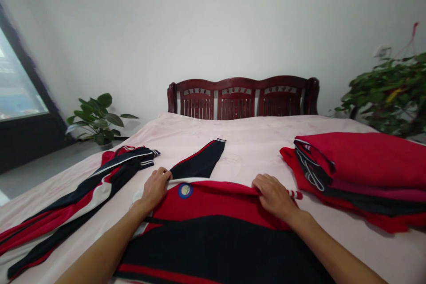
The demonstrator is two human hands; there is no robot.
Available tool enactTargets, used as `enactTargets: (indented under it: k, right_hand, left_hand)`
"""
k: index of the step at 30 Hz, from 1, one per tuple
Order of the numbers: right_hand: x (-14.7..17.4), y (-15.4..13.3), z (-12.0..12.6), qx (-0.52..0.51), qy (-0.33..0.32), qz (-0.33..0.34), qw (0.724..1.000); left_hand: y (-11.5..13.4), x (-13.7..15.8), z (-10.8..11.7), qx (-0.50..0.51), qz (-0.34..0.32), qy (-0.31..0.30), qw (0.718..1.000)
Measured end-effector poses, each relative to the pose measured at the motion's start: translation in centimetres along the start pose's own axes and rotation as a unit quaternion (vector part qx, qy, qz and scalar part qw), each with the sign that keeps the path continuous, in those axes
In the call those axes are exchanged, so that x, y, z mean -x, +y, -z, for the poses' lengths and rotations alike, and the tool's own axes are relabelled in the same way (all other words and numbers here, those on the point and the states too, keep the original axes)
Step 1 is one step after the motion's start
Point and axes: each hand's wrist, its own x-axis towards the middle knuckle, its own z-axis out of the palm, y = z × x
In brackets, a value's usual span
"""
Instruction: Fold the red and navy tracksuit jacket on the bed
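Note:
A red and navy tracksuit jacket (pixel 213 206) lies spread in front of me on the bed, with a round blue-rimmed badge near its upper left. My left hand (pixel 156 188) grips its far edge at the left, fingers closed on the cloth. At the right end of that same edge, my right hand (pixel 273 194) is closed on the red fabric, with a striped red-and-white end poking out beyond it. A navy sleeve (pixel 199 159) with a striped cuff stretches away past the left hand. The jacket's near part runs out of view.
Navy, red and white clothes (pixel 96 191) lie loosely on the left. A pile of folded red and dark clothes (pixel 366 159) rests on the right. The pink bedsheet (pixel 253 137) reaches a dark wooden headboard (pixel 236 97). Leafy plants (pixel 98 120) stand on either side.

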Motion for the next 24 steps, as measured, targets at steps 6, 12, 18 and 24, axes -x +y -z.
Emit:
enactTargets:
  k: [6, 12, 18, 24]
  right_hand:
    - [2.1, -0.9, 0.7, -0.023, -0.046, -0.091, 0.995]
    - [2.0, -3.8, 0.3, -0.071, 0.025, 0.010, 0.997]
    - [2.5, -2.8, -2.1, -0.090, 0.016, 0.004, 0.996]
    - [2.9, -3.0, -0.7, -0.109, -0.007, -0.040, 0.993]
  left_hand:
    - [-0.2, 0.4, 0.2, -0.019, 0.007, -0.060, 0.998]
    - [0.2, -0.6, 0.9, 0.016, 0.018, -0.111, 0.994]
    - [0.3, 0.5, 1.3, 0.049, -0.053, -0.066, 0.995]
    - [-1.9, 2.6, 1.4, 0.108, -0.140, -0.089, 0.980]
